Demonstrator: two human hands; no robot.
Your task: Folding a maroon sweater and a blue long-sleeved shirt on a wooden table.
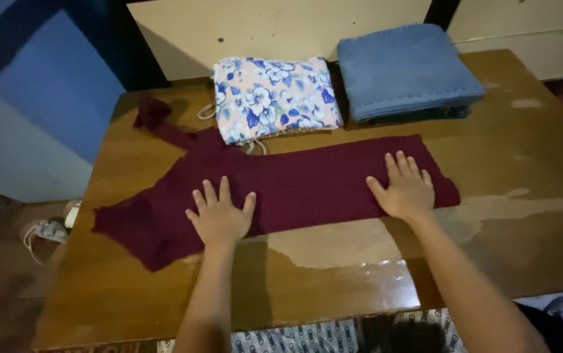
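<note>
The garment [307, 183] under my palms was plain maroon. The folded cloth [271, 98] bore blue flowers on pale pink. The folded towel [409, 68] was solid blue; the table [333, 287] glossy brown.

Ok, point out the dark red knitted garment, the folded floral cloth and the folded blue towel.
dark red knitted garment [307, 186], head view, middle between the hands.
folded floral cloth [275, 98], head view, top face.
folded blue towel [405, 68], head view, top face.

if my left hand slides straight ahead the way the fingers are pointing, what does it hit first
Probably the folded floral cloth. Your left hand lies flat on the maroon garment, fingers pointing up the table, and beyond the garment's far edge that cloth lies roughly in line, though the exact heading is hard to judge.
</note>
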